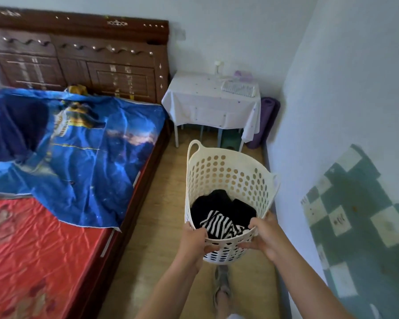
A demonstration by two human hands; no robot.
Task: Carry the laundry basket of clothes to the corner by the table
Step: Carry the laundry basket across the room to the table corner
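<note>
A white perforated laundry basket (228, 173) is held off the wooden floor in the aisle, tilted away from me. Black clothes (219, 203) and a black-and-white striped garment (219, 223) lie in its bottom. My left hand (195, 240) grips the near rim on the left side. My right hand (264, 236) grips the near rim on the right, thumb inside. Ahead stands a small table (205, 100) under a white cloth, set in the corner between the bed and the right wall.
A bed (44, 238) with a red sheet and blue quilt (78, 143) fills the left, its dark wooden headboard (78, 58) against the back wall. A rolled purple mat (266, 120) leans beside the table. A green stool (230, 140) sits under it. My foot (221, 286) is below the basket.
</note>
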